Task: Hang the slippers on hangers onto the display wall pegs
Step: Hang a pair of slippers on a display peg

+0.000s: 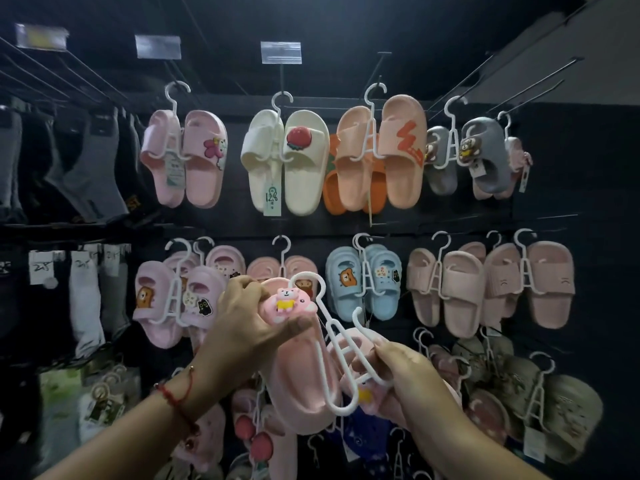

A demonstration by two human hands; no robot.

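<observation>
Slippers (pixel 298 355) held before crowded display wall (pixel 540 209).

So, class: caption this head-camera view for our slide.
Both hands, left and right, hold pink slippers on a white hanger before the display wall.

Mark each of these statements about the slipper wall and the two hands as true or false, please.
1. The left hand grips a pink slipper that has a bear charm. True.
2. The white hanger in the hands already hangs on a peg. False: its hook is free, in front of the wall.
3. The cream pair in the top row carries a red strawberry charm. True.
4. The blue pair hangs in the top row. False: it hangs in the middle row.
5. The right hand is empty. False: it holds the hanger and the second pink slipper.
</observation>
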